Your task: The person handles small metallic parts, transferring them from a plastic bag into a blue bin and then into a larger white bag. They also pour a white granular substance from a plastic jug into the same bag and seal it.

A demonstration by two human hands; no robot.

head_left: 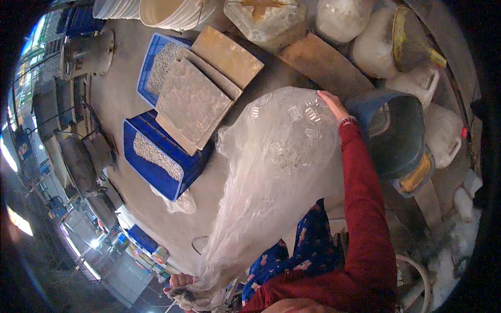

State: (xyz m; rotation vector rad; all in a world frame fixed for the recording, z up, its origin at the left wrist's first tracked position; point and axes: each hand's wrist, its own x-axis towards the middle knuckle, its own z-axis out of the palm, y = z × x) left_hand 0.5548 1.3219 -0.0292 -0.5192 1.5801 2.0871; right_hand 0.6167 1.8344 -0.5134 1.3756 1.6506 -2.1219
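A large clear plastic bag [245,193] hangs stretched in front of me. Through its film show many small shiny pieces [292,151], most of them gathered in its wide far part; I cannot make out their exact kind. At the lower left, my left hand [181,283] is closed around the bunched end of the bag. My right hand [334,107], at the end of a red sleeve, lies against the bag's far right side. Its fingers are stretched out and touch the film.
Two blue crates [136,163] of small grey pieces stand on the floor at left, partly covered by brown boards [193,101]. Beside my right arm is a dark bin [399,141]. White jugs [443,133] and pale buckets [169,13] line the far side and right.
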